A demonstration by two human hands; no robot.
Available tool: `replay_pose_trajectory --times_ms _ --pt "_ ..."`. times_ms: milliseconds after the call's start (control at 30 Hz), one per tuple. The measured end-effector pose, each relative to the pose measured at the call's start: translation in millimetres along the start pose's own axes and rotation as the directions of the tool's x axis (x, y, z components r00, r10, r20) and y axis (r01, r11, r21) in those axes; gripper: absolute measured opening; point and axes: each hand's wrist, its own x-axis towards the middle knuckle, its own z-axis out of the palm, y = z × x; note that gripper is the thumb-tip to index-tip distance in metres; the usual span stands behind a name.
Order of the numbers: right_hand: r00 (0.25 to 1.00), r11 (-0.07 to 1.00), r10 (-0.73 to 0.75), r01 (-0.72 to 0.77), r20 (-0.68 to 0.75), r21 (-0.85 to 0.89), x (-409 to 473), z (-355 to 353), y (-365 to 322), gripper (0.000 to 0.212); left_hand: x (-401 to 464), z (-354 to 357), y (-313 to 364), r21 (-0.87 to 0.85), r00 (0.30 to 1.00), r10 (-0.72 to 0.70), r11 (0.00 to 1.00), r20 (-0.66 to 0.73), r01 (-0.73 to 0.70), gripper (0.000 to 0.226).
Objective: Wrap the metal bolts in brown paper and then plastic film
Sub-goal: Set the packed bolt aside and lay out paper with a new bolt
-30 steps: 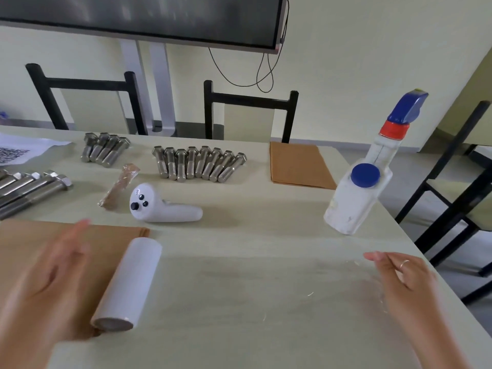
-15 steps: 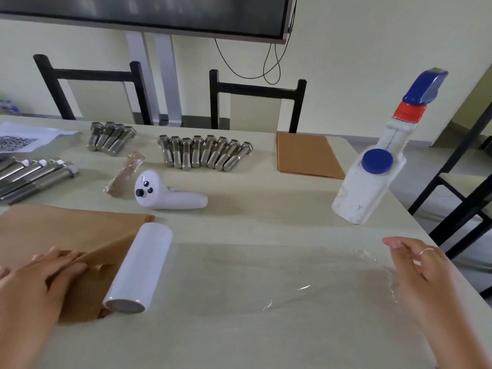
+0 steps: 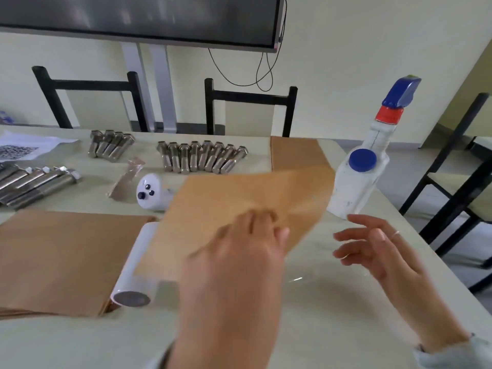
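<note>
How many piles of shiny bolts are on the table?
3. One small group at the back left, one longer row at the back middle, and one of bigger bolts at the left edge, partly cut off.

no readable text anywhere; the printed sheet (image 3: 24, 149) bears only a blurred qr-like pattern.
</note>
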Motion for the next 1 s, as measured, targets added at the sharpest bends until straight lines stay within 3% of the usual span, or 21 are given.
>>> replay_pose_trajectory --times_ms 100,300,400,567,767,867,1000 --pt "0.972 0.981 0.163 -0.177 0.167 0.077 0 3 0 0.072 -18 42 22 0.166 0.966 -0.043 0.986 0.256 0.0 0.035" --pt "0.974 0.964 0.191 -0.162 0.125 -0.213 1 0 3 0.07 -37 74 30 0.088 0.941 -0.061 0.996 0.332 0.034 0.06" --pt "0.97 0.953 0.211 -0.176 0.122 -0.245 -1 3 2 0.069 -44 76 32 0.076 0.96 -0.046 0.997 0.276 0.026 0.066" --pt "0.977 0.937 0.211 -0.199 0.011 -0.287 7 7 1 0.05 -52 63 20 -0.083 0.994 0.087 0.993 0.061 -0.082 0.049" --pt "0.942 0.889 0.336 -0.325 -0.024 -0.323 21 1 -10 0.021 -60 48 -48 0.058 0.986 0.163 0.985 -0.026 -0.161 0.072" --pt "0.947 0.878 0.319 -0.284 0.029 -0.386 22 16 -11 0.042 -67 55 -66 0.092 0.985 0.173 0.981 -0.016 -0.171 0.076" --pt "0.96 0.782 0.27 -0.174 0.074 -0.599 26 20 -1 0.042 -77 62 -74 0.057 0.981 0.179 0.983 -0.077 -0.174 0.069"
